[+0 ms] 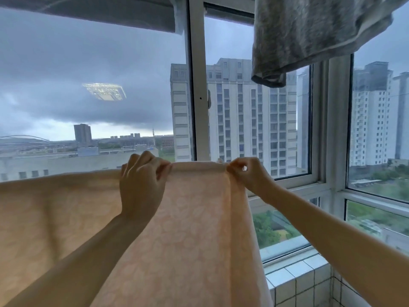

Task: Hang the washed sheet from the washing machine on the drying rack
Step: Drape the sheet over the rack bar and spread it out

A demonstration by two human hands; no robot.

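Both hands pinch the top edge of the pale peach patterned sheet (pixel 194 218), left hand (pixel 141 185) and right hand (pixel 247 176) close together, holding it up before the window (pixel 197 85); a grey garment (pixel 309 32) hangs upper right

A single head-worn wide-angle view (no second camera shared the scene) looked forward, roughly level, from close behind two raised forearms, facing a white-framed corner window (pixel 197 89) with distant pale high-rise towers (pixel 243 111) outside.

Both forearms bare, no sleeves, L hand (pixel 141 182) & R hand (pixel 249 176) w/o gloves, rings.
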